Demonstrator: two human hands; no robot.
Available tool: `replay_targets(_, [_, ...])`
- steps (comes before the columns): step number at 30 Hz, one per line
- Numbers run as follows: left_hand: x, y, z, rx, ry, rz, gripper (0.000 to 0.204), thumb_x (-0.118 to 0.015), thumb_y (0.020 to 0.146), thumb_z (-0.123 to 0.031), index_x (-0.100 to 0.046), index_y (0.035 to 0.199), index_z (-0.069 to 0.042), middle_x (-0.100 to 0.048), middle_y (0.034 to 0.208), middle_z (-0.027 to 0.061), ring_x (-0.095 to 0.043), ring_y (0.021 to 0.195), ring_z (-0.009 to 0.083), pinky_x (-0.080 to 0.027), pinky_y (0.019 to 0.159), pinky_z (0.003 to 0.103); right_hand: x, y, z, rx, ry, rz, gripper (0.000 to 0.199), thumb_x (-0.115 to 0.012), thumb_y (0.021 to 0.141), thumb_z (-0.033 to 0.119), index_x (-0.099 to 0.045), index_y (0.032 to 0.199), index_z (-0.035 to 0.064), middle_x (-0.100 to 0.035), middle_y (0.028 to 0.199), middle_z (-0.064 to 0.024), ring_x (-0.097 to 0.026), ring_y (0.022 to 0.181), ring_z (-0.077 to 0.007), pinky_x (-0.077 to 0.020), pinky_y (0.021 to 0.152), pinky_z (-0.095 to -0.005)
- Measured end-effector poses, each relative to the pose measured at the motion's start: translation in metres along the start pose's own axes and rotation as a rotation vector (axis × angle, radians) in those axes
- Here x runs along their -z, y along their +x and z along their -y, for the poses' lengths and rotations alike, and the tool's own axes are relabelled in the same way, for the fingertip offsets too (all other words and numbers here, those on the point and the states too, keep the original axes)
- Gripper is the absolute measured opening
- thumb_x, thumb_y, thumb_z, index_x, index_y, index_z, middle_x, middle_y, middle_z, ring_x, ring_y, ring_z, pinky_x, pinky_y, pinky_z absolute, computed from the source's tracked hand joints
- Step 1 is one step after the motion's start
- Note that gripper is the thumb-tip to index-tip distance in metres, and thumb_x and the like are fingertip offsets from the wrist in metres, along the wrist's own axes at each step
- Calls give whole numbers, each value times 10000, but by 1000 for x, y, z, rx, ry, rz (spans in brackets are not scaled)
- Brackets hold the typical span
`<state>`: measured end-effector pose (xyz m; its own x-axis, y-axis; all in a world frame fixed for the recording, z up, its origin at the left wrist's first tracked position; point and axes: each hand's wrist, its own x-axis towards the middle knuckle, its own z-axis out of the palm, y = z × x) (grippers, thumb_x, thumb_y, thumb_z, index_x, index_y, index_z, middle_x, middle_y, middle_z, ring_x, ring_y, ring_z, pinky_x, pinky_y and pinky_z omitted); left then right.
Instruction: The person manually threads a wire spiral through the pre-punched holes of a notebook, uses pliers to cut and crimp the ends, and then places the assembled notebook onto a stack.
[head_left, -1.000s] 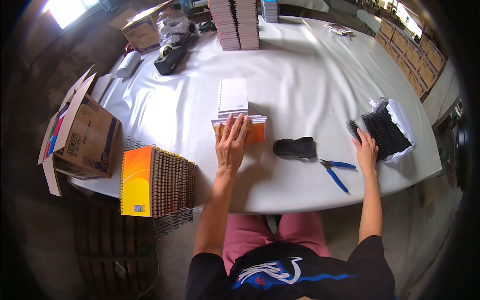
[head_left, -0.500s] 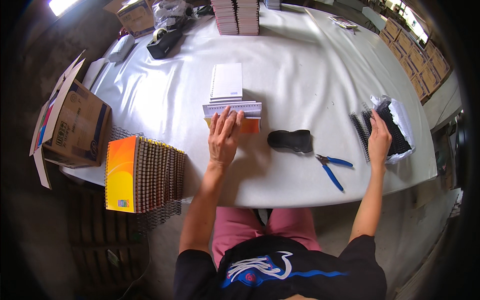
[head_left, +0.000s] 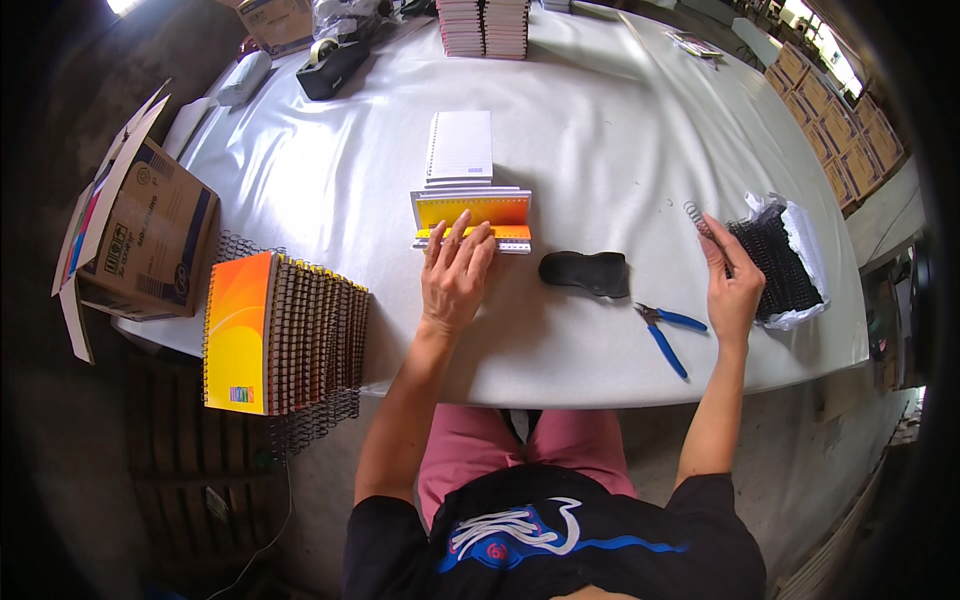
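In the middle of the table, my left hand [head_left: 455, 285] lies with stretched fingers on an unbound notebook [head_left: 508, 210] that has a yellow-orange cover and a row of punched holes. Behind it lies a stack of white lined pages [head_left: 462, 145]. At the right, my right hand [head_left: 735, 285] pinches one dark spiral binding coil [head_left: 695, 216], its free end pointing up and left. Beside this hand, many black coils [head_left: 775, 265] lie in a white plastic wrapper [head_left: 812, 290]. Between my hands are a black, shoe-sole-shaped piece [head_left: 583, 273] and blue-handled cutting pliers [head_left: 655, 325].
Coil-bound notebooks [head_left: 238, 330] with yellow-orange covers are stacked at the near left edge, next to an open cardboard box [head_left: 150, 235]. A black tape dispenser [head_left: 332, 70] and more notebook stacks [head_left: 484, 28] stand at the back. Cartons [head_left: 835, 125] are piled beyond the right side.
My right hand has moved left from the wrapper and lifted out a coil. Under my left hand, more of the notebook's yellow-orange cover has come into view.
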<state>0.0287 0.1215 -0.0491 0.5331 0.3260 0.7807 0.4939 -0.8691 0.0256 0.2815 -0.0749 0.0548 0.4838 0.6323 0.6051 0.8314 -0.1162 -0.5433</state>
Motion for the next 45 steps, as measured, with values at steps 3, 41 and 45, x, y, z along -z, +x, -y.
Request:
replay_targets(3, [4, 11, -6, 47, -60, -35, 280, -619, 849, -334, -559, 1009, -112, -587, 889, 51, -566, 863, 220, -385, 919, 387, 0, -4, 5, -91, 205, 59, 265, -559, 920, 111, -615, 1174, 60, -663, 1074, -106, -637, 947, -169, -494, 766, -285])
replay_targets(41, [42, -16, -116, 406, 48, 76, 577, -749, 507, -535, -561, 941, -205, -450, 910, 9, -418, 991, 219, -247, 883, 512, -33, -63, 49, -69, 487, 666, 167, -625, 823, 34, -679, 980, 53, -635, 878, -87, -599, 819, -229, -469, 763, -310])
replay_targets(45, [43, -15, -117, 407, 27, 72, 563, -761, 528, -535, -571, 940, -203, -451, 914, 7, -424, 993, 221, -244, 889, 528, -32, -59, 46, -73, 416, 765, 176, -605, 841, 27, -669, 1003, 50, -629, 854, -85, -595, 812, -217, -464, 770, -295])
